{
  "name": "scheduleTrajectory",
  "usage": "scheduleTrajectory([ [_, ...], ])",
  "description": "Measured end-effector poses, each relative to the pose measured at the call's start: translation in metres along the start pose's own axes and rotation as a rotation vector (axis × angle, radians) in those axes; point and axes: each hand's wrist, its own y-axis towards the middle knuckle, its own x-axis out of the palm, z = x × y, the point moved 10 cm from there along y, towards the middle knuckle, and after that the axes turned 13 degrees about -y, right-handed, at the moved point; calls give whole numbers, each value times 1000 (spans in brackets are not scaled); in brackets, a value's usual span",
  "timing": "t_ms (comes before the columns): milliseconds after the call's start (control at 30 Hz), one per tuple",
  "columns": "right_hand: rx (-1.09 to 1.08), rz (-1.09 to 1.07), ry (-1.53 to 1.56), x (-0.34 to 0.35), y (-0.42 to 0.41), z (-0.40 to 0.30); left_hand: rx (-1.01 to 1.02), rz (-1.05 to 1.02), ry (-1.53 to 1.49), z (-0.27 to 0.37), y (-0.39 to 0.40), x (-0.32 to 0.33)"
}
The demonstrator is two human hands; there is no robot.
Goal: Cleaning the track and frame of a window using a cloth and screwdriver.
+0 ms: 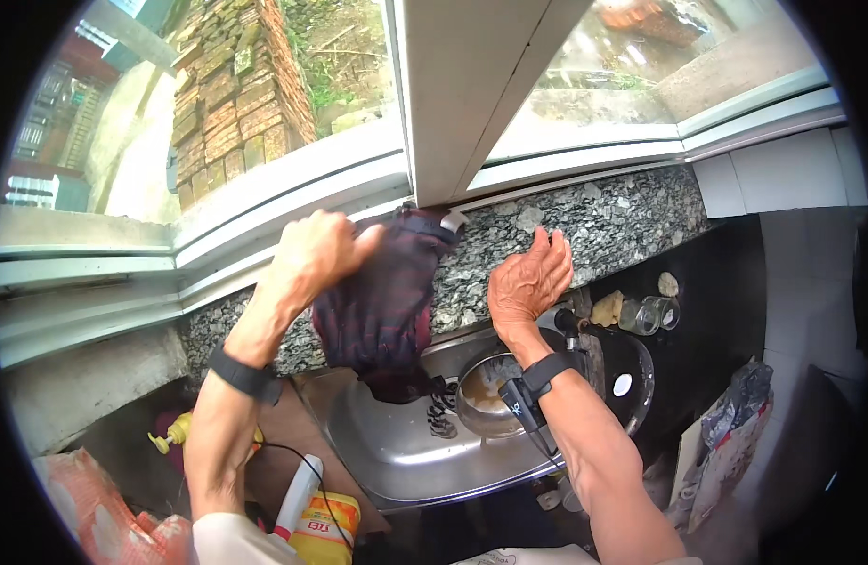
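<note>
A dark red and black plaid cloth bag or garment (377, 311) lies over the speckled granite ledge (540, 219), its lower end hanging into the steel sink (398, 459). Beside its upper left edge is my left hand (321, 247), fingers curled; whether it grips the cloth cannot be told. To the right, above the ledge's front edge, my right hand (529, 282) is raised with bent fingers and nothing seen in it. Under my right wrist, a round metal pan (483, 395) with cloudy liquid stands in the sink, partly hidden by the forearm. Dark and white striped material (441, 417) lies beside it.
Window frames (285, 219) rise behind the ledge. A faucet (566, 321) and glass jars (638, 316) are right of the sink. At lower left are a yellow pump bottle (176, 431), a white bottle (299, 494) and a yellow package (324, 530). A board with plastic (730, 445) leans at right.
</note>
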Motion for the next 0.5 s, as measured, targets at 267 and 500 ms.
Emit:
scheduleTrajectory([
  [267,-13,17,-38,1,5,7,-50,-100,104,-36,-14,4],
  [500,-15,23,-34,2,7,9,8,-76,116,4,-3,7],
])
